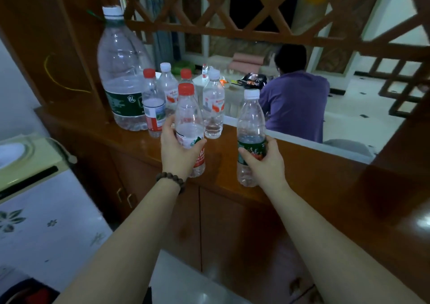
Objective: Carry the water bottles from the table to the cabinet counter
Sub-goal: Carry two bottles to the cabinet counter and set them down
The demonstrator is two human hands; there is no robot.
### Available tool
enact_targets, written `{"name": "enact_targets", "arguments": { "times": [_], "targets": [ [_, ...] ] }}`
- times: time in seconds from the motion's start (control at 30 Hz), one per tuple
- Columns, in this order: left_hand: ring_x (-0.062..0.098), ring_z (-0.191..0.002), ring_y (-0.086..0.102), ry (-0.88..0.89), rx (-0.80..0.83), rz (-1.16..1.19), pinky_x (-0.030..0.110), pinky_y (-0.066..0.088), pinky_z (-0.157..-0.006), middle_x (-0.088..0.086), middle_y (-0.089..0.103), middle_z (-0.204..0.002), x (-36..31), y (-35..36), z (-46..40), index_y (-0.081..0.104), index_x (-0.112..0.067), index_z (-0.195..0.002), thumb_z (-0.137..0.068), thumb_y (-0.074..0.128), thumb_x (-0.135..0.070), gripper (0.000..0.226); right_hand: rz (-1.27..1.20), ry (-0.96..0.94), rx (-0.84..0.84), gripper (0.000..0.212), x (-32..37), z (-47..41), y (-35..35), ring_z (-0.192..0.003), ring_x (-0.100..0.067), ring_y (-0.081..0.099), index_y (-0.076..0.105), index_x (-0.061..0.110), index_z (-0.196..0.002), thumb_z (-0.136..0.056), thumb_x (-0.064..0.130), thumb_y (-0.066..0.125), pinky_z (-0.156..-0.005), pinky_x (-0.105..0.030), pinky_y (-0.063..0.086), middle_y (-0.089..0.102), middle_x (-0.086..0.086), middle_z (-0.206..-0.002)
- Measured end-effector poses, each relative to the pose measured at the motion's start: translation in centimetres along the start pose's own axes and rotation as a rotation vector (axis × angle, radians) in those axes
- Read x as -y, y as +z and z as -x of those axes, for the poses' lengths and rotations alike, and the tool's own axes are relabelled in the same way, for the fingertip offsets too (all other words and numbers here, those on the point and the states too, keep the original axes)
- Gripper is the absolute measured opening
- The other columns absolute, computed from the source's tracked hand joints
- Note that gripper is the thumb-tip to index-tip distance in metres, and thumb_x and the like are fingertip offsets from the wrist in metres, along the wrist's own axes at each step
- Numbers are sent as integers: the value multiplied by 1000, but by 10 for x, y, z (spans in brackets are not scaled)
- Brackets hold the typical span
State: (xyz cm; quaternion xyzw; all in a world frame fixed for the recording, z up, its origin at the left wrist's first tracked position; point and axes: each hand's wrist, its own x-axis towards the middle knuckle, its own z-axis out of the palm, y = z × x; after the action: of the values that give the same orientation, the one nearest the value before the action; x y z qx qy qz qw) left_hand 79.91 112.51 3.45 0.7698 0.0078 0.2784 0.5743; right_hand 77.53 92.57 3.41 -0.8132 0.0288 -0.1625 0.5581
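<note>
Head view: both hands were at the front edge of the cabinet counter (302,161), each holding one bottle upright.
Standing group: a large 6L jug (122,71) and several small bottles (213,108) already stood on the counter at the left, close together.
Left hand (176,152): fingers wrapped around the label of a red-capped bottle (188,122), long axis vertical, just in front of the standing group.
Right hand (265,161): closed round the green label of a white-capped bottle (251,126), also vertical, apart from the group.
Deciding relation: both bases looked low against the counter's front edge; whether they touched the top could not be told.
Likely next: forward onto bare counter; the left hand sat nearer the group.
</note>
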Motion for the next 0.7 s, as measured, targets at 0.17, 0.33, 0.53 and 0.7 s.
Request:
{"name": "enact_targets", "arguments": {
  "times": [0.17,0.33,0.53,0.7],
  "targets": [
    [12,-124,49,33,-33,-50,34,45,-102,-2,51,-134,18,14,-50,36,-22,-138,-66,85,-24,86,-17,-38,76,63,6,-56,45,-112,-8,51,44,18,-129,-76,32,76,-88,-21,42,55,4,-123],
    [15,-125,48,15,-74,-122,42,46,-101,-1,49,-136,35,21,-79,34,-22,-139,-67,84,-28,88,-30,-90,146,63,8,-87,83,-112,-8,50,44,21,-126,-74,34,77,-86,-17,41,55,3,-123],
    [12,-123,50,-25,-63,-117,36,47,-101,-2,52,-134,46,26,-87,35,-26,-136,-66,85,-20,86,-18,-115,194,65,-3,-97,96,-110,-3,49,46,21,-128,-73,34,78,-79,-5,35,54,10,-120],
    [10,-123,50,-47,-65,-144,34,47,-100,-5,52,-133,53,30,-85,37,-25,-136,-67,84,-22,84,-62,-102,240,74,-12,-101,94,-119,-9,51,43,21,-133,-71,32,81,-91,-16,41,55,4,-131]
  ]
}}
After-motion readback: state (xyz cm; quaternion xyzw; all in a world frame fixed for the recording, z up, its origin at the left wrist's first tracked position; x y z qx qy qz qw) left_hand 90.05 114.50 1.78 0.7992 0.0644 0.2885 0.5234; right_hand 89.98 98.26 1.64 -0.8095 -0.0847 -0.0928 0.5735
